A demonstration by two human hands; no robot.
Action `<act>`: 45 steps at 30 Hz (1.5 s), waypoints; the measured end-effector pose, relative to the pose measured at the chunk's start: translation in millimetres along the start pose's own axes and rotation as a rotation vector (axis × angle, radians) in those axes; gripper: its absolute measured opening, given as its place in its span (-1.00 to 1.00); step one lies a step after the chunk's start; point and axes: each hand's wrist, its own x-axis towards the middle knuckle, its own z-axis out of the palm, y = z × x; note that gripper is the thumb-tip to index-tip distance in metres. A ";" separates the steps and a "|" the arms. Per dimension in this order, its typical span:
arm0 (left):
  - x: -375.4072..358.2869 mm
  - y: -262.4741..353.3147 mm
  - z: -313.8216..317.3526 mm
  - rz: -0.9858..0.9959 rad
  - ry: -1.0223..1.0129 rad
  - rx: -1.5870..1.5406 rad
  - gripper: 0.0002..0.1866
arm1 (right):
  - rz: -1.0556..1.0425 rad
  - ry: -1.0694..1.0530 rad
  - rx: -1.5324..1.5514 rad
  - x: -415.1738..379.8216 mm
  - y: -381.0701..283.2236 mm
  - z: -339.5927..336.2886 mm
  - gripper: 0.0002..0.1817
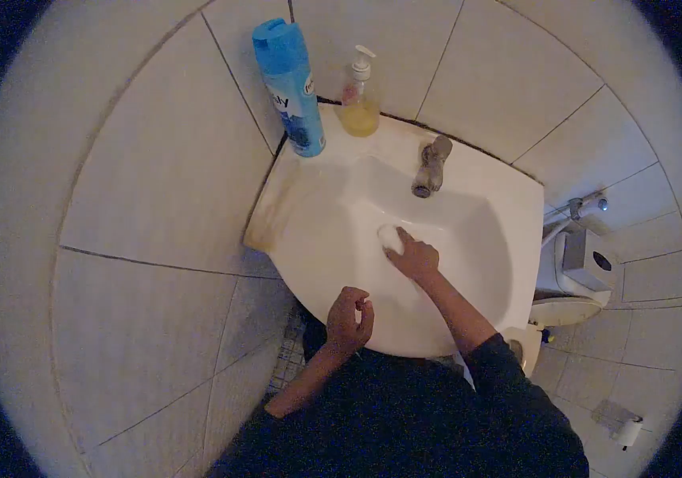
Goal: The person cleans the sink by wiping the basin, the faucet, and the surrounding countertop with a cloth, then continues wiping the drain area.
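A white sink (pixel 317 263) fills the middle of the view. My right hand (pixel 414 255) reaches down into its basin, the fingers closed on a small white object (pixel 390 239) that looks like a sponge or cloth. Near the front left rim, my left hand (pixel 349 320) is held with its fingers curled in, and nothing shows in it. A grey metal tap (pixel 432 167) stands on the back ledge, beyond my right hand.
A blue spray can (pixel 291 92) and a pump bottle (pixel 360 103) with yellowish liquid stand on the back left ledge. To the right are a toilet (pixel 568 311), a box with a dark opening (pixel 588 260) and a paper roll (pixel 630 432). Tiled walls surround the sink.
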 end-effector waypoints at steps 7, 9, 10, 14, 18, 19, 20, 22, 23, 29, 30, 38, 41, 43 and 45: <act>-0.9 0.9 1.4 -0.009 -0.007 0.004 -0.86 | -0.055 -0.147 -0.079 -22.9 -6.1 -2.9 -0.32; 0.1 0.9 0.6 -0.006 -0.005 -0.004 -0.86 | -0.079 0.011 -0.028 -1.2 6.8 4.3 -0.29; 0.2 1.6 -0.2 -0.005 -0.005 -0.013 -0.86 | -0.008 0.030 -0.061 9.4 9.7 -0.7 -0.29; 0.2 1.9 -0.4 -0.030 -0.004 -0.011 -0.87 | -0.008 0.092 -0.214 0.5 50.7 -2.9 -0.30; 0.1 1.2 -0.5 -0.033 0.002 -0.026 -0.86 | 0.001 -0.009 -0.306 -19.5 63.6 -23.6 -0.32; 0.6 0.6 -0.3 -0.019 -0.015 -0.036 -0.86 | 0.005 -0.007 -0.308 -12.3 60.4 -19.4 -0.32; 0.2 -0.5 0.8 -0.016 -0.016 -0.040 -0.86 | -0.027 0.044 -0.338 -2.2 54.5 -12.7 -0.31; -1.6 -3.6 1.7 0.017 -0.016 -0.012 -0.85 | -0.062 0.096 -0.366 7.1 45.1 -10.2 -0.31; -0.3 -3.5 0.4 0.017 -0.016 -0.008 -0.85 | -0.053 0.062 -0.350 8.4 40.6 -10.9 -0.30; -2.4 -0.6 -0.6 -0.004 -0.020 -0.003 -0.85 | -0.030 -0.104 -0.294 -42.6 53.7 -15.2 -0.30; -2.2 0.0 -0.6 0.003 -0.019 -0.016 -0.86 | -0.020 -0.144 -0.287 -46.4 47.5 -13.6 -0.30; -0.2 -0.7 -0.6 0.028 -0.051 -0.009 -0.87 | 0.075 -0.173 -0.208 -36.6 40.9 -33.0 -0.31; 1.6 -0.4 0.4 0.037 -0.061 -0.023 -0.86 | 0.184 -0.139 -0.184 -31.6 59.6 -30.2 -0.30; 0.7 1.1 -0.7 0.007 -0.070 0.013 -0.87 | -0.047 -0.068 -0.263 -44.2 49.8 6.7 -0.28; 1.8 -1.7 0.6 0.041 -0.046 -0.006 -0.88 | -0.089 -0.120 -0.193 -49.2 32.3 -5.2 -0.27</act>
